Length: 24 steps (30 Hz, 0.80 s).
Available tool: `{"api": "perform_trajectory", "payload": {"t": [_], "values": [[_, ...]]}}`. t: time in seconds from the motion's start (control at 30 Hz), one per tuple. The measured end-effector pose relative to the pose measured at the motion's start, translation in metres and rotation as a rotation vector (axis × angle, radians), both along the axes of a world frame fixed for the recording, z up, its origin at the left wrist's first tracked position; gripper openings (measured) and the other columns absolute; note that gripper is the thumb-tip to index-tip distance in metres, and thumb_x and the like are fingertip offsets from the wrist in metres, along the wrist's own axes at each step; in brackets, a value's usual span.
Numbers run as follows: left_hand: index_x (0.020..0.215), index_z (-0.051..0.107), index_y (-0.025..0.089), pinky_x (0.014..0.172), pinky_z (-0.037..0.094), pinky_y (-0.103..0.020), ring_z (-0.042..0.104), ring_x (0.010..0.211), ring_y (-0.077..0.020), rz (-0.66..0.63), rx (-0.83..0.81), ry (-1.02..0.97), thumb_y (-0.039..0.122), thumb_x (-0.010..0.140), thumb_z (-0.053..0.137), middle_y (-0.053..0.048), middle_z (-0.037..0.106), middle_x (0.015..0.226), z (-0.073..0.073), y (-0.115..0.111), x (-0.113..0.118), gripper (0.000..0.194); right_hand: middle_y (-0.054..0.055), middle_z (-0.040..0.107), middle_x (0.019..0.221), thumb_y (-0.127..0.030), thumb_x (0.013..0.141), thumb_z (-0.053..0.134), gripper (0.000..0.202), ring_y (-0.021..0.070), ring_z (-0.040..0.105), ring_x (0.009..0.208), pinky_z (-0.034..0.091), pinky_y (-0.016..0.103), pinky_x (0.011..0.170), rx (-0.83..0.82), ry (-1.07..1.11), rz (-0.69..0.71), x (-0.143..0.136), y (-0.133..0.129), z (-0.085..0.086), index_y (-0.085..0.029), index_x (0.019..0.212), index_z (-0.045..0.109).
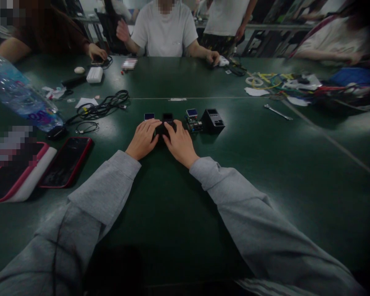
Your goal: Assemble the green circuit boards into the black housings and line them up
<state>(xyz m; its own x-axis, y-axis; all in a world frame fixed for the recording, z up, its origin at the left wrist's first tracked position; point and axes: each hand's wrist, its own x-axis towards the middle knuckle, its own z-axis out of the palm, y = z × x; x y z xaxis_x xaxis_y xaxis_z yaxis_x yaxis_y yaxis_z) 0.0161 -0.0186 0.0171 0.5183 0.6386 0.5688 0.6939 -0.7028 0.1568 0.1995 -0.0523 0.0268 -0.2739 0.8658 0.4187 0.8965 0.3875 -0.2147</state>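
Fingers [170, 132] of my left hand [143, 139] and right hand [181, 144] pinch a black box [168, 117] between them, probably to steady it, beside the circuit board [193, 123], well inside the near edge of the bench [265, 164].

Workshop: circuit board [195, 123], wrench [278, 112], cables [112, 101]

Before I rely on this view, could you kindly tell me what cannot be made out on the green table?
In the head view:
Lower part of the black box-shaped device: covered by the left hand and right hand.
Whatever lies beneath the small dark-blue screen: behind the left hand.
Any markings on the green circuit board: too small.
One end of the clear plastic bottle: cut off by the left edge.
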Motion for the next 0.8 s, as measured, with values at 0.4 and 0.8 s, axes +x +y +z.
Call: {"api": "perform_trajectory", "payload": {"t": [0.4,0.8], "values": [[0.137,0.044,0.014,0.114,0.037,-0.047,0.047,0.134,-0.0264,-0.027,-0.001,-0.018,0.015,0.092,0.049,-0.015,0.053,0.139,-0.003,0.005,-0.002,0.045,0.019,0.04,0.141,-0.041,0.104,0.034,0.047,0.0354,0.043,0.129,0.045,0.055,0.101,0.045,0.059,-0.004,0.007,0.001,-0.002,-0.018,0.143,0.043],[0.133,0.052,0.02,0.112,0.032,-0.051,0.046,0.134,-0.0291,-0.035,0.009,0.071,0.024,0.095,0.05,-0.011,0.056,0.138,0.01,-0.01,0.005,0.038,0.02,0.043,0.144,-0.033,0.101,0.035,0.044,0.0345,0.042,0.133,0.044,0.056,0.102,0.084,0.036,-0.121,0.089,0.0,-0.012,-0.015,0.14,0.044]]}}
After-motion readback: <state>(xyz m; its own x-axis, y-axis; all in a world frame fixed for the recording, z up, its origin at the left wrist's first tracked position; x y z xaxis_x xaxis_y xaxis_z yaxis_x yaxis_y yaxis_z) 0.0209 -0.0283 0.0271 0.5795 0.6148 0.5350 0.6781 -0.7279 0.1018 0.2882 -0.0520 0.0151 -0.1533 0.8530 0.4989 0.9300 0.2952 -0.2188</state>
